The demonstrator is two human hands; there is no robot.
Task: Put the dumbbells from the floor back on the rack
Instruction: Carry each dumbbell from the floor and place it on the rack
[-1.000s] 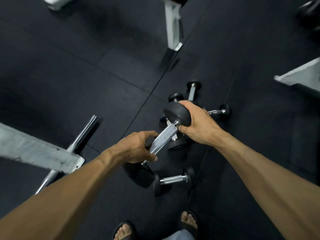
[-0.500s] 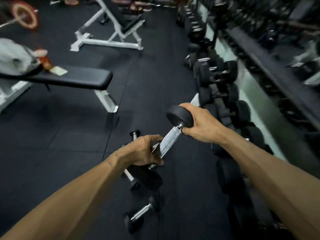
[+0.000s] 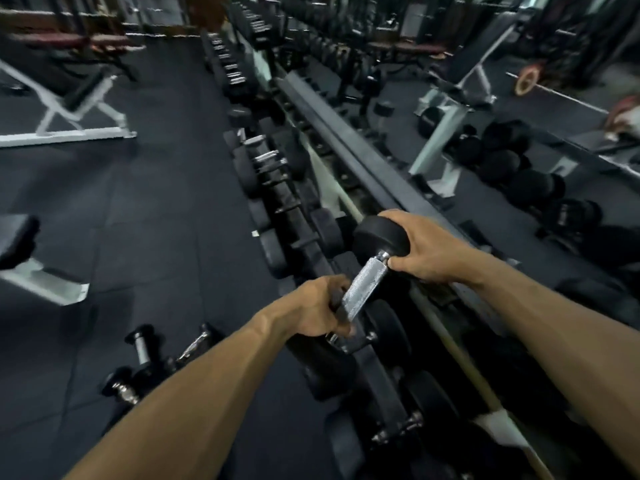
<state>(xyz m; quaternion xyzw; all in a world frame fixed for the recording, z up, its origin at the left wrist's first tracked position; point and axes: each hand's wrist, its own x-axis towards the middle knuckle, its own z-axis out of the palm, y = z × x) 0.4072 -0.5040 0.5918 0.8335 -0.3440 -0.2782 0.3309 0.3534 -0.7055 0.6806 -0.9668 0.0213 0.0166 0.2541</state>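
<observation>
Left hand [image 3: 317, 311] curled round the lower end of the dumbbell [image 3: 367, 287], right hand [image 3: 424, 249] cupped over its upper black head. Held tilted above the rack [image 3: 349, 157], which runs toward twelve o'clock. At seven o'clock, small dumbbells [image 3: 145, 362] lying on the floor [image 3: 156, 220].

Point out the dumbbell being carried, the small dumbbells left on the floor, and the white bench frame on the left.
carried dumbbell [image 3: 367, 288], head view, on its knurled chrome handle.
floor dumbbells [image 3: 141, 348], head view, on one upright chrome handle.
white bench frame [image 3: 69, 135], head view, on its base bar.
</observation>
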